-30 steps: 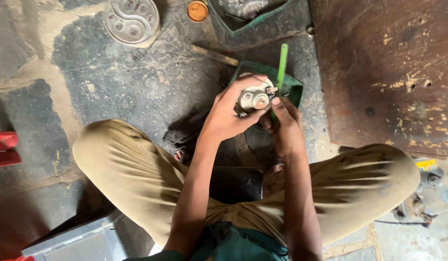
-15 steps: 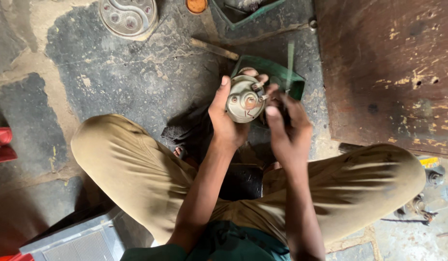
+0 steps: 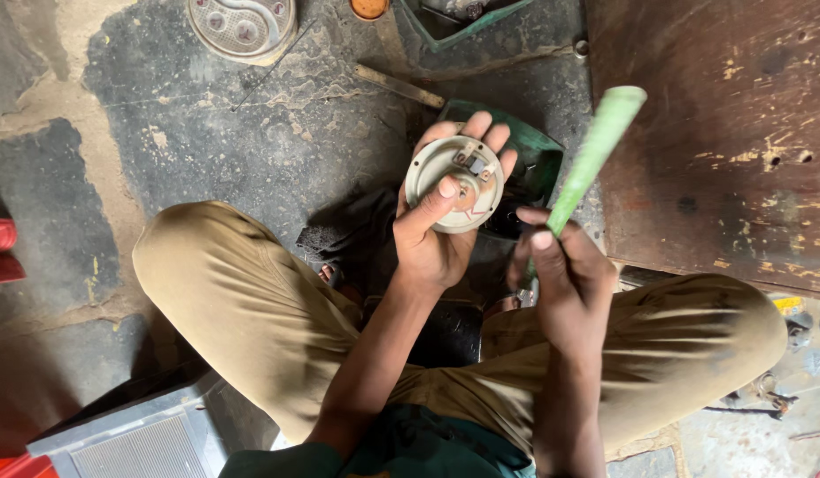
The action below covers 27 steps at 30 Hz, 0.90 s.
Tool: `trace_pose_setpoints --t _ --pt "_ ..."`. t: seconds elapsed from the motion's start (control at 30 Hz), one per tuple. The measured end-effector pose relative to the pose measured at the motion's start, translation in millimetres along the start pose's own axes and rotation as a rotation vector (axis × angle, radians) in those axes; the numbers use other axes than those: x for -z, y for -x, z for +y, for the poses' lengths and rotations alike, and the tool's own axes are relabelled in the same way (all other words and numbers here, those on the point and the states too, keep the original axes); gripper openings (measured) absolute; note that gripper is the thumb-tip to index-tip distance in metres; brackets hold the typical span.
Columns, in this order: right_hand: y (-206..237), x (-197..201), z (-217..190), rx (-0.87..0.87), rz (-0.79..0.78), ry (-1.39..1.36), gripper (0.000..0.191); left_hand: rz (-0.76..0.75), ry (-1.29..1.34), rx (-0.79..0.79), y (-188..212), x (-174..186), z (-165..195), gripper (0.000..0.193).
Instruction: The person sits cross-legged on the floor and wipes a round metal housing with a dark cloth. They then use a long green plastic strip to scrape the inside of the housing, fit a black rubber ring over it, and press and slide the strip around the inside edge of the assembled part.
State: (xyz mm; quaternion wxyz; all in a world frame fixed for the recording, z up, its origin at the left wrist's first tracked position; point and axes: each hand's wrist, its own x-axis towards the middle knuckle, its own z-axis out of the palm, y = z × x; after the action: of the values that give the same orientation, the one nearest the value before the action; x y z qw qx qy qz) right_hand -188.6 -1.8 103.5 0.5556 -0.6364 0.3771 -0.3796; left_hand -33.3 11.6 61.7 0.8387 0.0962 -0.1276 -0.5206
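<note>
Both hands are full. My left hand [image 3: 432, 235] cups a round disc [image 3: 454, 183], pale metal, thumb pressed on its face and fingers wrapped behind its rim; small contacts sit near the disc's centre. My right hand [image 3: 560, 274] is clenched around a green handle [image 3: 596, 150], which slants up and to the right, its far end over the edge of the wooden board [image 3: 720, 133]. Handle and disc are apart, the handle just right of the disc.

Under the disc lies a green tray [image 3: 538, 159], partly hidden by my left fingers. I sit cross-legged on the stone floor [image 3: 189, 133], khaki knees spread to either side, a dark lump [image 3: 339, 235] between them just left of my wrist. A flat metal strip [image 3: 399, 86] lies on the floor above the disc. Further up are a round gauge face [image 3: 242, 25], an orange cap [image 3: 370, 7] and a second green tray [image 3: 463, 19], cut off by the top edge. A grey finned box [image 3: 135, 438] sits by my left knee; small metal bits [image 3: 804, 332] lie at far right.
</note>
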Motion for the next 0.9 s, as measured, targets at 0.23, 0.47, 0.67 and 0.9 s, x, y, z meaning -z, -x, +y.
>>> trace_pose_setpoints --t 0.23,0.47,0.67,0.9 --pt "21 -11 -15 -0.104 -0.009 0.114 0.042 -0.09 0.111 -0.078 -8 2 6 0.032" --pt "26 13 31 0.203 0.015 -0.269 0.015 -0.037 0.246 0.01 -8 4 16 0.021" --pt "-6 13 41 0.335 0.148 -0.064 0.015 0.097 0.215 0.14 -18 33 5 0.021" --pt "-20 -15 60 0.29 0.235 -0.016 0.019 0.216 0.411 0.151 -18 48 -14 0.011"
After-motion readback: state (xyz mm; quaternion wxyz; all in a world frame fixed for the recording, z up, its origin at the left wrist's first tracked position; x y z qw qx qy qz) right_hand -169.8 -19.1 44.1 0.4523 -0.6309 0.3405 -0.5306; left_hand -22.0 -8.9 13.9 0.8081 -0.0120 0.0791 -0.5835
